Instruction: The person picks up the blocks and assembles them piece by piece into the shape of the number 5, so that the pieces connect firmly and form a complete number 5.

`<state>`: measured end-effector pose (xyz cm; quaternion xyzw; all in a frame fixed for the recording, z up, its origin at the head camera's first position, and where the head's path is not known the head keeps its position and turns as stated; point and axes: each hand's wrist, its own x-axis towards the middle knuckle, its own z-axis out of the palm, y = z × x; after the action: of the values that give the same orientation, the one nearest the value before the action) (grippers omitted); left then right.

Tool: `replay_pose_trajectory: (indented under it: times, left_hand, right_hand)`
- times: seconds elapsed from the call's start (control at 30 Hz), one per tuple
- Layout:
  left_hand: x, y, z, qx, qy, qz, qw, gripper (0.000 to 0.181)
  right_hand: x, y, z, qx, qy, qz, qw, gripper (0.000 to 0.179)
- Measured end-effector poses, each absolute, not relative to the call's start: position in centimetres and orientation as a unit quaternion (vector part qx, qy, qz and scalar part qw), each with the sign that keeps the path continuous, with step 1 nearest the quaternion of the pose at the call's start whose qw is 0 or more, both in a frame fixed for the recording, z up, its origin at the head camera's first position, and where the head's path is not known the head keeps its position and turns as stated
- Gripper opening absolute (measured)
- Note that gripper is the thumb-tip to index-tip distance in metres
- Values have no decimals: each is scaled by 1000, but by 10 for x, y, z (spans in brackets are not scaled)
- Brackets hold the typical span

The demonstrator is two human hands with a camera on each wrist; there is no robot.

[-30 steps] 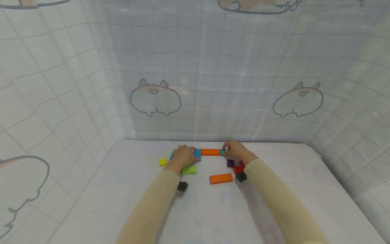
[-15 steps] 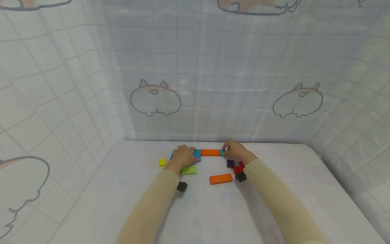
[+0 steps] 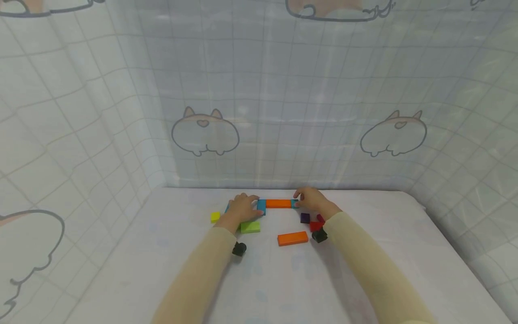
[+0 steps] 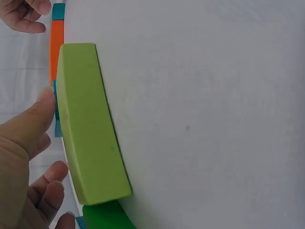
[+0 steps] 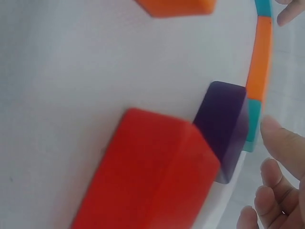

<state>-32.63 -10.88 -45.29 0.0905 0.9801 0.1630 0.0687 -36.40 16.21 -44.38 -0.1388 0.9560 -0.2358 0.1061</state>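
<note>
A long orange block (image 3: 278, 204) lies at the back of the table, between a blue block (image 3: 261, 207) at its left end and a smaller blue-green block (image 3: 294, 204) at its right. My left hand (image 3: 241, 209) holds the left blue block, thumb at its near end and a finger at its far end; the left wrist view has the thumb on it. My right hand (image 3: 314, 200) has thumb and forefinger around the right blue-green block (image 5: 253, 121), which the purple block partly hides in the right wrist view.
In front lie a second orange block (image 3: 293, 238), a light green block (image 3: 250, 227), a yellow block (image 3: 215, 217), a purple block (image 3: 305, 218) and a red block (image 3: 316, 226). A darker green block (image 4: 107, 217) is beside the light green one. A patterned curtain (image 3: 283, 135) rises behind the table.
</note>
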Motion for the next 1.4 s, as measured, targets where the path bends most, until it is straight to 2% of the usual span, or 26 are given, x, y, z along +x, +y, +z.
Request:
replay_pose_trajectory:
  times: [0.23,0.53,0.87,1.27,1.4]
  left_hand:
    - [-325,-116,-451,98,977,179,68,64]
    - [-312,-134,-446,127,976,165,61,51]
    - [-301,-142,-443,149,974,160,51,48]
    - [-292,-146,-449,159,975,139,64,41]
    - [-288,-149,-448,169,973,139,70,39]
  right_hand:
    - [-355,165,-435,-153,953,-239,106,28]
    - [-340,169,-431,-192,946,-239,103,25]
    - [-327,173,-426,-218,946,-219,100,24]
    - [-311,181,-430,-212,950,-203,102,26]
    - [-302,186,-432,-222,946,-213,100,21]
